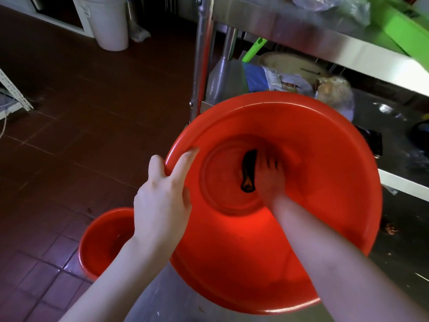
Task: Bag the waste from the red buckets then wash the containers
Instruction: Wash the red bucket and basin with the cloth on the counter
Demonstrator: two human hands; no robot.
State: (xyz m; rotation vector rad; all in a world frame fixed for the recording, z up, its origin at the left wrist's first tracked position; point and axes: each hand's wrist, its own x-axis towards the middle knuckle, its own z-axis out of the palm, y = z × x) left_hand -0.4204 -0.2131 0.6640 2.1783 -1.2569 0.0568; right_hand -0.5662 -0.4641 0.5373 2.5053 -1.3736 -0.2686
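Head view: dark scrap (248, 173) lies beside right fingers (275, 164) inside bucket (325, 182).

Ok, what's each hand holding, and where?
Left hand grips the large red plastic bucket by its rim. Right hand is inside, by a dark scrap; hold cannot be told.

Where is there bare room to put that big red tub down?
The brown tiled floor is bare between the white plastic bucket, the steel rack post and the smaller red bucket. The steel shelf behind the large red plastic basin is crowded with bags and packets.
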